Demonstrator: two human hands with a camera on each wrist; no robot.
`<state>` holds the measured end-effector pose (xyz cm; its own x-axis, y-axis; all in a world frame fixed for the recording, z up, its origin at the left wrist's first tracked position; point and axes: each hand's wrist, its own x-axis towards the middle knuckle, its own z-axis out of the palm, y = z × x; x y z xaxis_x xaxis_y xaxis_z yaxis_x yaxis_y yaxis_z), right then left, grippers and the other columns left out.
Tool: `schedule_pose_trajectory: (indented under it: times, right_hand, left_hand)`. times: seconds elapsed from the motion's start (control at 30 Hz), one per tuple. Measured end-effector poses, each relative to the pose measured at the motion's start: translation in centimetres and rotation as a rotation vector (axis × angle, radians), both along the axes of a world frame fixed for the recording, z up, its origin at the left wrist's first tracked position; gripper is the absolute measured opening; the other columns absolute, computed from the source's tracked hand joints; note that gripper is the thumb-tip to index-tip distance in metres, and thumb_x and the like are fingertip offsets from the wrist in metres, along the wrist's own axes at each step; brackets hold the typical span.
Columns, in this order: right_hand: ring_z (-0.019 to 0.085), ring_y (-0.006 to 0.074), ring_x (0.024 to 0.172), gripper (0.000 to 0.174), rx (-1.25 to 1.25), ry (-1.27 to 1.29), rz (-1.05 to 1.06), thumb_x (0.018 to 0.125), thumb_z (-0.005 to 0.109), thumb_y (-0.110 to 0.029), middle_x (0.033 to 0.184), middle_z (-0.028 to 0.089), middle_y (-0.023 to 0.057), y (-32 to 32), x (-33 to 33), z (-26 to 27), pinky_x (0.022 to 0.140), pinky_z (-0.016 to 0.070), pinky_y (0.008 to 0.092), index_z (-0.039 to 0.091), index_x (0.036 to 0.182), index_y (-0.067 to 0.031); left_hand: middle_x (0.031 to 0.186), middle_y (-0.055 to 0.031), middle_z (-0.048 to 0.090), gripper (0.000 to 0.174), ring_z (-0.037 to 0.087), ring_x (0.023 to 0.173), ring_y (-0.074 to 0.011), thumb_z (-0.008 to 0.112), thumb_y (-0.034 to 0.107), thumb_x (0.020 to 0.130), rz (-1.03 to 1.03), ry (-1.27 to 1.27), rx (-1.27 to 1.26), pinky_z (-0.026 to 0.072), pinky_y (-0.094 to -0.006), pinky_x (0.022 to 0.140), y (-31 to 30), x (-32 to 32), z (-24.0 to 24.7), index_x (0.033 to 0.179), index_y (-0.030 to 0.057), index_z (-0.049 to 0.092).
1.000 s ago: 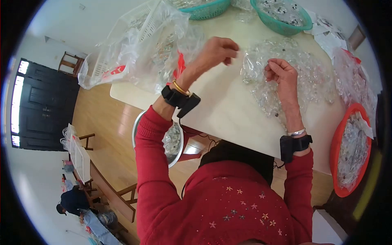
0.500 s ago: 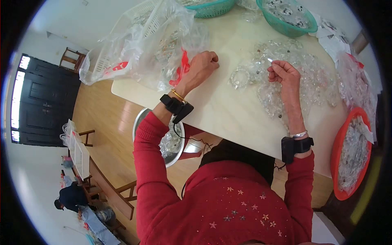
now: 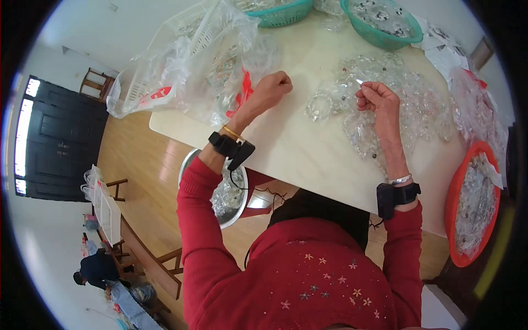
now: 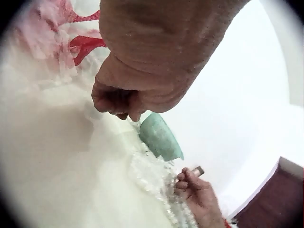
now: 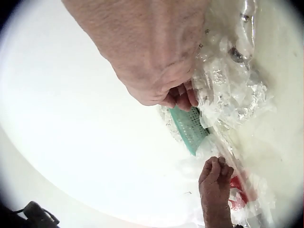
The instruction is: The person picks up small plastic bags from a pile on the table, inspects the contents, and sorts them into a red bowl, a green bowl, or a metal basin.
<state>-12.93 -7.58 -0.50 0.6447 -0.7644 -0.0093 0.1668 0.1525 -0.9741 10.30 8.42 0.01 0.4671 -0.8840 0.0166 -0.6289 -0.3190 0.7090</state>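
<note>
The left hand [image 3: 268,94] hovers over the table [image 3: 300,129], just right of a clear bag with red handles [image 3: 242,91]. Its fingers are curled, and no held thing shows between them; in the left wrist view the left hand [image 4: 137,85] has its fingertips tucked under. Over a pile of clear packets [image 3: 418,93], the right hand [image 3: 382,104] pinches a small white piece [image 3: 359,81] between thumb and finger. The left wrist view shows this small piece [image 4: 198,170] sticking out of the fingers. A ring-shaped clear packet [image 3: 319,106] lies at the pile's left edge.
Two green baskets [image 3: 379,37] [image 3: 283,15] stand at the far side, a white basket [image 3: 140,82] at the left. A red basin [image 3: 452,220] of packets is at the right. A metal bowl [image 3: 243,206] sits below the table edge. Another person [image 3: 99,269] is across the room.
The left hand has come down and left, away from the pile. A ring-shaped packet now lies at the pile's left edge. The white piece now shows in the right hand, which has barely moved.
</note>
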Motion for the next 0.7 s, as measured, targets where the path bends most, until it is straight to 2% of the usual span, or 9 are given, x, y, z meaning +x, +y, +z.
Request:
schedule_pose_trajectory:
  times: [0.03,0.13,0.17,0.27,0.37,0.43,0.57,0.67,0.7]
  right_hand:
    - [0.057,0.0099,0.063,0.013,0.000,-0.003,0.003,0.085,0.058,-0.012,0.078,0.063,0.0048,0.0,0.0,0.0,0.059,0.0479,0.0235,0.062,0.093,-0.0019]
    - [0.057,0.0100,0.063,0.014,-0.025,-0.010,0.002,0.085,0.059,-0.011,0.078,0.063,0.0050,0.0,-0.1,-0.2,0.059,0.0479,0.0235,0.062,0.094,-0.0014]
    - [0.057,0.0101,0.063,0.014,-0.044,-0.016,0.005,0.085,0.059,-0.011,0.078,0.063,0.0051,0.0,-0.1,-0.4,0.059,0.0478,0.0234,0.062,0.094,-0.0010]
    - [0.057,0.0103,0.063,0.016,-0.095,-0.024,0.000,0.085,0.059,-0.011,0.079,0.063,0.0054,0.3,-0.1,-0.1,0.059,0.0480,0.0236,0.062,0.095,-0.0001]
    - [0.058,0.0107,0.063,0.017,-0.147,-0.022,0.003,0.085,0.059,-0.011,0.078,0.064,0.0057,0.7,-0.1,0.3,0.059,0.0483,0.0240,0.062,0.096,0.0010]
    - [0.058,0.0101,0.062,0.017,-0.097,-0.055,0.011,0.083,0.061,-0.010,0.076,0.064,0.0053,0.9,-0.1,0.4,0.058,0.0486,0.0231,0.063,0.094,0.0017]
    - [0.058,0.0100,0.060,0.016,-0.088,-0.082,0.027,0.081,0.062,-0.009,0.074,0.063,0.0046,0.6,0.2,-0.1,0.057,0.0485,0.0224,0.064,0.093,0.0024]
    - [0.057,0.0100,0.059,0.016,-0.081,-0.098,0.025,0.081,0.062,-0.008,0.073,0.063,0.0043,0.4,0.3,-0.2,0.057,0.0484,0.0223,0.064,0.093,0.0026]
    - [0.057,0.0100,0.059,0.015,-0.068,-0.104,0.018,0.081,0.063,-0.008,0.073,0.063,0.0043,0.3,0.3,-0.3,0.057,0.0484,0.0224,0.064,0.093,0.0027]
  left_hand:
    - [0.069,-0.0093,0.056,0.012,0.054,0.064,-0.0193,0.055,0.012,0.080,-0.007,0.001,-0.002,0.0436,-0.0323,0.059,0.1,-0.5,0.3,0.080,-0.0001,0.056]
    - [0.066,-0.0009,0.049,0.012,0.045,0.060,-0.0107,0.053,0.013,0.085,-0.029,0.653,-0.156,0.0400,-0.0247,0.057,0.3,-2.3,1.6,0.078,0.0033,0.054]
    - [0.066,-0.0009,0.049,0.012,0.045,0.060,-0.0107,0.053,0.013,0.085,-0.038,0.650,-0.158,0.0400,-0.0247,0.057,0.1,-3.1,2.0,0.078,0.0033,0.054]
    - [0.067,0.0018,0.048,0.011,0.043,0.059,-0.0089,0.052,0.013,0.086,0.000,1.089,-0.240,0.0375,-0.0225,0.056,-1.9,-6.6,2.5,0.078,0.0056,0.053]
    - [0.067,0.0025,0.045,0.012,0.040,0.059,-0.0085,0.051,0.014,0.088,-0.017,1.053,-0.266,0.0356,-0.0223,0.057,-4.4,-8.9,1.6,0.078,0.0063,0.052]
    - [0.067,0.0028,0.043,0.012,0.038,0.060,-0.0083,0.051,0.014,0.089,-0.015,1.042,-0.279,0.0347,-0.0222,0.057,-5.1,-10.0,1.2,0.079,0.0066,0.051]
    - [0.068,0.0018,0.046,0.012,0.040,0.062,-0.0079,0.050,0.013,0.089,0.063,0.845,-0.225,0.0355,-0.0216,0.058,-6.5,-11.0,1.2,0.081,0.0046,0.052]
    - [0.067,-0.0058,0.054,0.015,0.051,0.061,-0.0154,0.053,0.013,0.085,0.000,0.474,-0.384,0.0417,-0.0285,0.057,-7.5,-10.8,-0.5,0.080,-0.0010,0.054]
    - [0.067,-0.0058,0.054,0.015,0.051,0.061,-0.0154,0.053,0.013,0.085,-0.004,0.470,-0.382,0.0417,-0.0285,0.057,-7.7,-10.7,-1.0,0.080,-0.0010,0.054]
